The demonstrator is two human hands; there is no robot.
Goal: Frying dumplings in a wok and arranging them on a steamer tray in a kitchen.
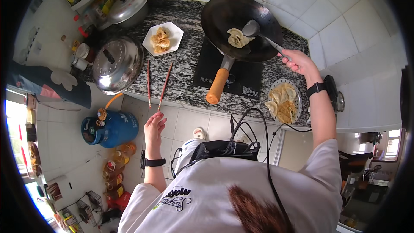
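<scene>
My right hand (299, 61) grips the handle of a metal wok ladle (251, 28). The ladle's bowl rests inside a dark wok (220, 13), beside a small cluster of dumplings (238, 38). Toward me points the wok's wooden handle (217, 85), with no hand on it. My left hand (155, 127) hangs just off the counter's front edge, fingers loosely bent and nothing seen in them. Its fingertips are close to one of two red chopsticks (166, 82), which lie spread apart on the counter; whether they touch cannot be told.
Browned dumplings (160, 40) sit on a white hexagonal plate (177, 35). More dumplings (282, 98) lie on a perforated metal tray (299, 111) at right. A domed steel lid (118, 64) and a lidded pot (129, 8) stand left. A blue gas cylinder (118, 129) is on the floor.
</scene>
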